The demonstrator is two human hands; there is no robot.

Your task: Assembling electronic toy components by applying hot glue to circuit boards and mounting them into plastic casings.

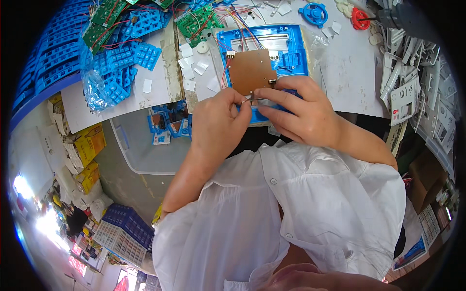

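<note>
A blue plastic housing (296,36) lies on the bench in front of me, its inside facing up. Over it rests a brown circuit board (250,72), with thin red, yellow and dark wires (242,24) running from it to the far side. At the board's near edge my left hand (218,119) is closed in a pinch between thumb and forefinger. My right hand (308,111) reaches in from the other side, its bent fingers meeting the left fingertips. Something thin and small shows between them, too fine to name.
Green circuit boards (196,24) and blue keypad frames (121,58) pile up at the left. A blue ring part (313,14), a red ring part (359,18) and a dark power screwdriver (398,22) are far right. White plastic parts (405,99) crowd the right edge; a clear bin (141,160) stands below left.
</note>
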